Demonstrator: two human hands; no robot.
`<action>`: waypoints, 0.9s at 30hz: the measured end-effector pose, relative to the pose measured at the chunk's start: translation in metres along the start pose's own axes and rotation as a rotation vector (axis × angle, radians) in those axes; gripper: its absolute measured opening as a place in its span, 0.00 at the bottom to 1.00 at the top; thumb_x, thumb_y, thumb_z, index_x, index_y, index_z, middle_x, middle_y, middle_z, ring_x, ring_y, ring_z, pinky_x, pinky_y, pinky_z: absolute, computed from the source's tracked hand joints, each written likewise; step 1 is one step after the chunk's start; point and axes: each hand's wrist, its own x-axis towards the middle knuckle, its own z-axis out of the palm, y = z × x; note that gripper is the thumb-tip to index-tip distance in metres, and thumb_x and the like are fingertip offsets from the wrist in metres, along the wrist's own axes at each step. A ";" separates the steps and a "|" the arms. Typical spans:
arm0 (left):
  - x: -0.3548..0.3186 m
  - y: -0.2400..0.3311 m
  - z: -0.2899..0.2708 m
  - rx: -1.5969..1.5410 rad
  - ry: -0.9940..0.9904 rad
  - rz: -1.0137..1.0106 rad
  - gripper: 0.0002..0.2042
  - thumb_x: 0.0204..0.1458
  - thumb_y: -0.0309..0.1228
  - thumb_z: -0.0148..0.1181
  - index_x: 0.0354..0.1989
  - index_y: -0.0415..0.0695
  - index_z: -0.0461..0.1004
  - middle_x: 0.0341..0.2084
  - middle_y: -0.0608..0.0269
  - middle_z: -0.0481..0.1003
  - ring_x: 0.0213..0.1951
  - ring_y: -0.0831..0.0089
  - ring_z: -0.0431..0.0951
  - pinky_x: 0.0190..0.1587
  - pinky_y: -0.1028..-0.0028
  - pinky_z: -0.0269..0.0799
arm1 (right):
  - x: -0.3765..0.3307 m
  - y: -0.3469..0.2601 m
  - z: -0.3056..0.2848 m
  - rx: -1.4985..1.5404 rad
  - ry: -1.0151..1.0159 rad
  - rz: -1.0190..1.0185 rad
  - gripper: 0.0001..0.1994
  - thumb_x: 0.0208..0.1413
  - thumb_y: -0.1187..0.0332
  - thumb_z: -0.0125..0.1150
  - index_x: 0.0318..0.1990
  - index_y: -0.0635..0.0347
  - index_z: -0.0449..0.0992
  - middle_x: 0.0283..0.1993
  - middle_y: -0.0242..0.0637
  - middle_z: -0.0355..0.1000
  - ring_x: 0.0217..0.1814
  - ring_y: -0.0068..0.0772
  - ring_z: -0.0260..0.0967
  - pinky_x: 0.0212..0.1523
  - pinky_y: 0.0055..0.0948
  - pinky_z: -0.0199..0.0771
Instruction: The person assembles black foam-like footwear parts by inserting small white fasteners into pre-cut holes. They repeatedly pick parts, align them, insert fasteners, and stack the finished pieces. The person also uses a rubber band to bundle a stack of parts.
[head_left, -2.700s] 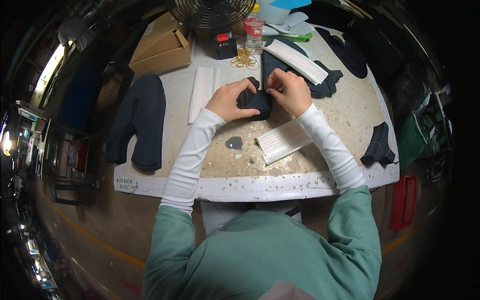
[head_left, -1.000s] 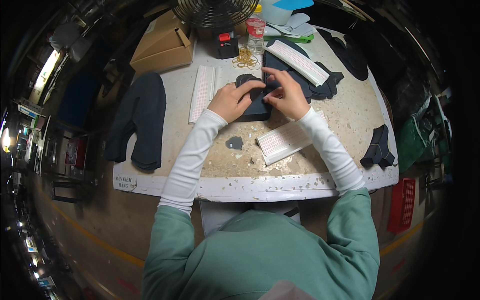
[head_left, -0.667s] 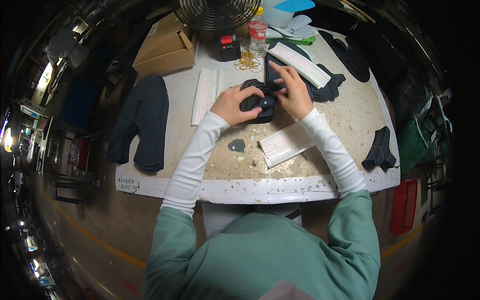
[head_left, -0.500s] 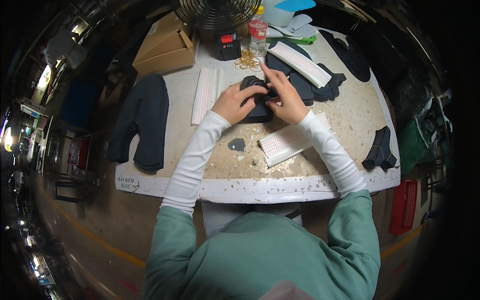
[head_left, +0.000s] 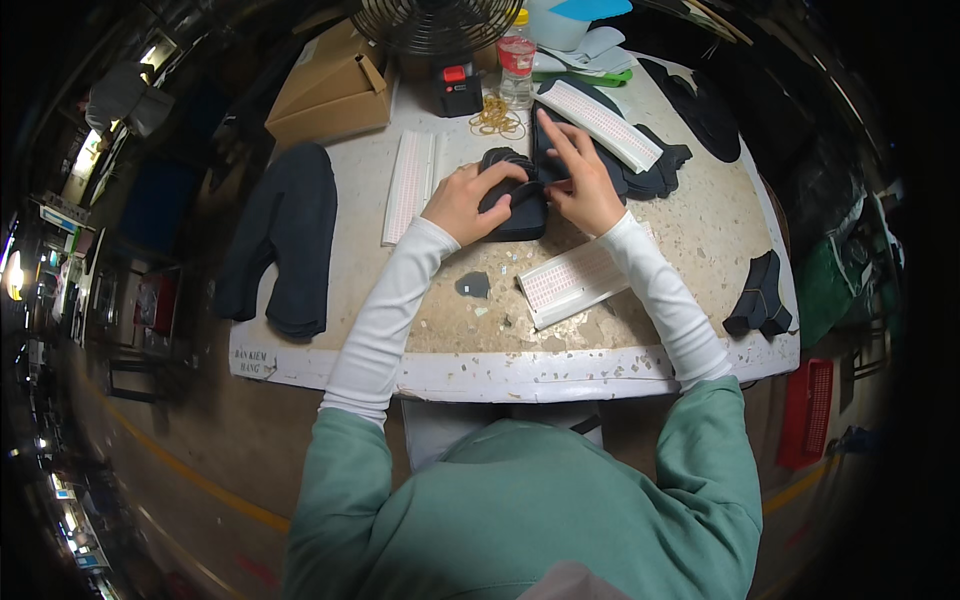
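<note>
Near field: front edge of the pale speckled tabletop (head_left: 520, 372), chipped and white-painted, with the green-clad torso close against it. Just beyond: white ruled strip (head_left: 575, 282) lying aslant under the right forearm, small dark scrap (head_left: 473, 285) beside it, bare stone between these and the edge. Mid field: dark fabric piece (head_left: 516, 198) at the centre of the tabletop, left hand (head_left: 462, 200) clamped over its near-left side with thumb across the top, right hand (head_left: 581, 185) pinching a fold at its right margin, index finger raised and extended. Compared with the view half a second ago, right hand shifted slightly outward and index finger lifted off the cloth, grip of the left hand unchanged; judged a re-seating of the fold rather than a release. Left flank: second white strip (head_left: 410, 172), then a dark garment (head_left: 290, 235) draped over the left edge. Right flank: small black piece (head_left: 762, 298) near the corner, open stone between. Far field: third strip (head_left: 600, 124) on dark cloth, rubber bands (head_left: 495, 117), bottle (head_left: 516, 60), fan (head_left: 437, 22), cardboard box (head_left: 335, 85) crowding the far edge.
</note>
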 end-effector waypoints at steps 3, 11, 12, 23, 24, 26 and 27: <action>0.000 0.000 0.000 0.000 0.024 0.045 0.16 0.46 0.32 0.62 0.46 0.56 0.75 0.37 0.48 0.74 0.42 0.52 0.75 0.46 0.63 0.73 | -0.006 -0.002 0.009 0.203 -0.108 0.015 0.48 0.37 0.89 0.56 0.70 0.41 0.54 0.61 0.51 0.56 0.55 0.57 0.65 0.48 0.34 0.75; -0.001 0.003 -0.003 0.050 -0.045 0.064 0.20 0.38 0.34 0.71 0.43 0.56 0.74 0.38 0.53 0.74 0.42 0.53 0.76 0.46 0.63 0.73 | -0.005 0.006 0.012 -0.029 0.041 -0.028 0.42 0.39 0.89 0.57 0.66 0.45 0.60 0.58 0.46 0.59 0.54 0.49 0.69 0.50 0.35 0.75; -0.001 0.003 -0.003 0.044 -0.054 0.052 0.21 0.37 0.34 0.72 0.43 0.56 0.74 0.38 0.52 0.74 0.42 0.53 0.76 0.47 0.63 0.73 | -0.005 0.006 0.009 -0.016 0.051 -0.023 0.41 0.40 0.88 0.57 0.66 0.46 0.61 0.57 0.46 0.60 0.53 0.47 0.69 0.48 0.34 0.76; -0.003 0.011 0.009 0.247 -0.012 0.056 0.19 0.36 0.34 0.69 0.39 0.56 0.73 0.33 0.57 0.74 0.40 0.55 0.76 0.41 0.61 0.75 | -0.004 0.015 0.003 -0.103 0.140 0.045 0.28 0.48 0.76 0.63 0.60 0.47 0.70 0.45 0.35 0.72 0.33 0.21 0.73 0.27 0.17 0.69; -0.002 0.011 0.011 0.273 -0.003 0.051 0.19 0.36 0.34 0.69 0.39 0.56 0.73 0.32 0.57 0.74 0.40 0.55 0.76 0.40 0.61 0.75 | -0.005 0.015 0.003 -0.114 0.140 0.052 0.28 0.48 0.76 0.63 0.59 0.47 0.70 0.45 0.35 0.72 0.32 0.21 0.73 0.27 0.17 0.68; -0.002 0.008 0.012 0.265 0.006 0.022 0.20 0.36 0.34 0.69 0.41 0.56 0.73 0.35 0.53 0.74 0.37 0.54 0.77 0.40 0.62 0.75 | -0.007 0.014 0.002 -0.119 0.099 0.126 0.26 0.51 0.74 0.62 0.60 0.48 0.70 0.44 0.35 0.73 0.32 0.21 0.74 0.28 0.17 0.70; -0.001 0.006 0.011 0.262 0.005 0.009 0.20 0.36 0.33 0.70 0.42 0.56 0.74 0.36 0.52 0.74 0.35 0.53 0.77 0.40 0.63 0.75 | -0.008 0.013 0.002 -0.128 0.088 0.172 0.25 0.53 0.74 0.62 0.60 0.48 0.69 0.44 0.35 0.73 0.33 0.21 0.74 0.29 0.16 0.70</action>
